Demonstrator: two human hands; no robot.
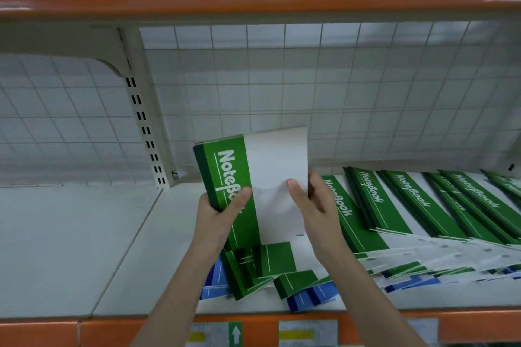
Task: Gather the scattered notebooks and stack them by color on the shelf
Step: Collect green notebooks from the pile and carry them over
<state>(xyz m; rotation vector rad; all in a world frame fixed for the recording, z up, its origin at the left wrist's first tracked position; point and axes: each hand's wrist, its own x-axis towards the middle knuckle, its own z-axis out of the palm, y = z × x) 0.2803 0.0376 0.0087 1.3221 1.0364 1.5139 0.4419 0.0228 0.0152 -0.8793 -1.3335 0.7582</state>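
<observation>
Both hands held a stack of green notebooks upright above the shelf, near its middle. Left hand clasped the stack's left edge w/ thumb on the cover; right hand gripped the right edge. More green notebooks lay spread towards the right end, blue notebooks at the front edge.

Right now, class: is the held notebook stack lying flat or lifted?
Lifted: both hands, left and right, grip the stack tilted above the shelf.
</observation>
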